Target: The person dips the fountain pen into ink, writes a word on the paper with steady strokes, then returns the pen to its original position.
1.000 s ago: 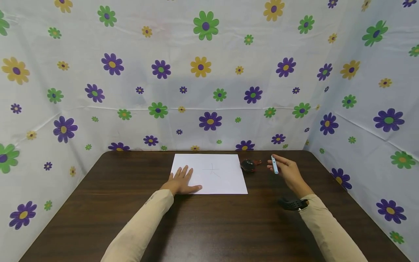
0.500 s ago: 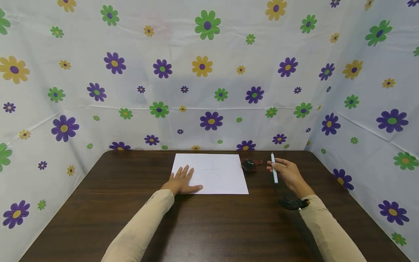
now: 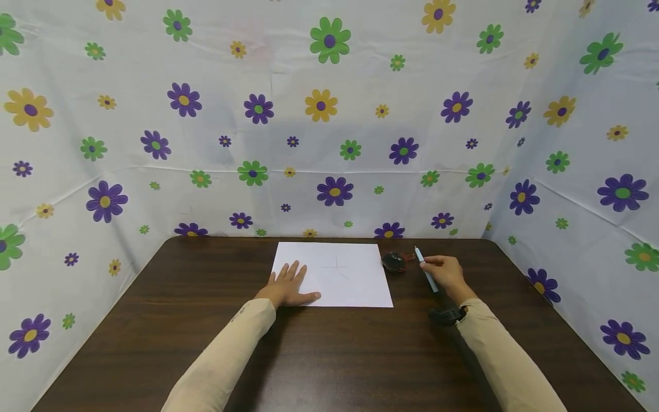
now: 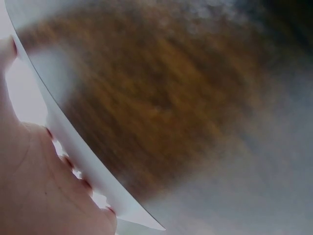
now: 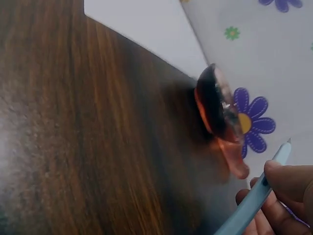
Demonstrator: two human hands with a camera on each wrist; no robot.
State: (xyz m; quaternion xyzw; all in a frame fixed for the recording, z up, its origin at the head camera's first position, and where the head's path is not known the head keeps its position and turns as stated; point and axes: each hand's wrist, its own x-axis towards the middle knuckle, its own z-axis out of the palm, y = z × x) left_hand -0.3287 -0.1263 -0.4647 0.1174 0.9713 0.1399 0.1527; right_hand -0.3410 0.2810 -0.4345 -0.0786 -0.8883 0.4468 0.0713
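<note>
My left hand (image 3: 285,289) rests spread on the left side of a white sheet of paper (image 3: 362,286), thumb along its near edge. Thin drawn lines (image 3: 337,267), a cross with a slanting stroke below, show mid-sheet. In the left wrist view, part of that hand (image 4: 44,181) lies beside the paper's edge. To the right of the sheet, my right hand (image 3: 445,274) pinches a light blue pen (image 3: 426,270) between thumb and fingers. The pen (image 5: 252,203) has its thin tip pointing away from me, off the paper, as the right wrist view also shows.
A dark, shiny domed object (image 3: 393,262) with a translucent red handle-like end sits on the brown wooden table (image 3: 355,355), between the paper and my right hand. A flower-patterned cloth (image 3: 288,126) hangs behind the table. A black band (image 3: 447,316) is on my right wrist.
The pen has turned in my right fingers, its tip swinging from foreshortened to upright, then leaning left. My right hand has shifted slightly left, toward the domed object. My left hand stays put.
</note>
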